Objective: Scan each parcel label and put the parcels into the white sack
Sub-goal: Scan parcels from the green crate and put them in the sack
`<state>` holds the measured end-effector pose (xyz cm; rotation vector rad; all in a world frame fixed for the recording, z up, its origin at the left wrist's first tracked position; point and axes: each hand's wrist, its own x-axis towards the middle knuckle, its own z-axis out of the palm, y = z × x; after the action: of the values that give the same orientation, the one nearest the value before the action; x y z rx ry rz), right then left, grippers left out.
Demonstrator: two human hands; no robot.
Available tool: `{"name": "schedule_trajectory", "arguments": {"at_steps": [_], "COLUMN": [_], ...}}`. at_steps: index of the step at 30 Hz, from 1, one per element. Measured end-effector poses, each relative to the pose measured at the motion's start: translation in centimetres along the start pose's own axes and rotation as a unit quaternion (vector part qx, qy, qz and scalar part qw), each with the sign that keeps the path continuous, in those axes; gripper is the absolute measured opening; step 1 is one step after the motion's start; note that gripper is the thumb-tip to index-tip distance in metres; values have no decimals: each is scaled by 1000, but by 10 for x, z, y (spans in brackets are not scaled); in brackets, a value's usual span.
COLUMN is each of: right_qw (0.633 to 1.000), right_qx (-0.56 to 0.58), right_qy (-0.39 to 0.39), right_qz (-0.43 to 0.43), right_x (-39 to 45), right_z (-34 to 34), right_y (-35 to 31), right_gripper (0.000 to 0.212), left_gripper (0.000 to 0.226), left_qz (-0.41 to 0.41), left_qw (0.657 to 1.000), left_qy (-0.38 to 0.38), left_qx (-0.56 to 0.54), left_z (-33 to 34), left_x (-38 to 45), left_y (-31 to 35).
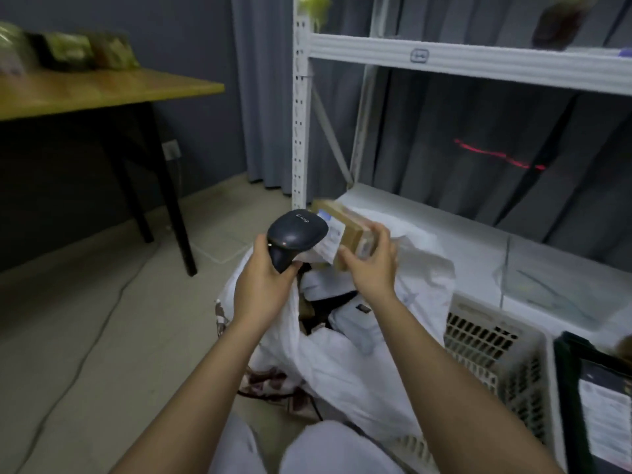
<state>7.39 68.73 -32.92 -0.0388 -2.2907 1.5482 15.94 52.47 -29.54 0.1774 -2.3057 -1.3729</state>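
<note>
I hold the scanner (297,234) in my left hand (265,285), fingers wrapped round its handle, head tipped forward. My right hand (371,268) grips a small cardboard parcel (345,230) by its near end, thumb on one side and fingers curled over the other, label (328,239) turned up toward the scanner head. The parcel hangs just above the open mouth of the white sack (342,364), touching or nearly touching the scanner; I cannot tell which.

I judge it is held this way so the beam can sweep the label and the parcel can then drop straight down. But the red scan line (496,155) lands on the grey curtain (478,131) behind the white shelving (472,61), well apart from the label, so the aim looks off. I would tilt the scanner down before trusting any read.

Inside the sack I see pale parcels and something dark, so part of the job looks done. A white slatted basket (492,343) stands just right of the sack, and a dark bin (581,371) at the right edge carries a printed sheet (605,415).

As for writing: the scanner top bears a small logo, too blurred to read. The label shows a blue patch and print I cannot make out. A small tag (419,55) on the shelf beam and the sheet are likewise illegible.
</note>
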Motion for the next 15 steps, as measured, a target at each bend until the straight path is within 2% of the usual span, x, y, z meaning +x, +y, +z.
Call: {"name": "schedule_trajectory", "arguments": {"at_steps": [2, 5, 10, 11, 12, 13, 14, 15], "right_qw": [999, 997, 984, 984, 986, 981, 962, 941], "right_qx": [36, -38, -153, -160, -146, -113, -84, -66], "right_qy": [-4, -33, 37, 11, -57, -156, -259, -330], "right_qz": [-32, -56, -87, -76, -56, -22, 17, 37], "right_x": [19, 26, -5, -10, -14, -17, -19, -22], "right_z": [19, 29, 23, 24, 24, 23, 22, 18], "right_y": [-18, -19, 16, 23, 29, 33, 35, 34], "right_gripper": [60, 60, 62, 59, 56, 56, 58, 61], "left_gripper": [38, 38, 38, 38, 39, 39, 40, 40], "left_qz": [-6, -26, -51, -54, -56, -54, -49, -45], "left_qw": [1000, 999, 997, 997, 997, 997, 997, 998], "left_qy": [14, 23, 14, 9, 4, 1, -2, -6], "left_qx": [-11, -30, -58, -58, -57, -55, -52, -49], "left_z": [-2, -2, 0, 1, 2, 3, 3, 3], "left_x": [10, 21, 27, 28, 28, 27, 26, 24], "left_y": [-10, -20, -30, -29, -28, -27, -25, -22]}}
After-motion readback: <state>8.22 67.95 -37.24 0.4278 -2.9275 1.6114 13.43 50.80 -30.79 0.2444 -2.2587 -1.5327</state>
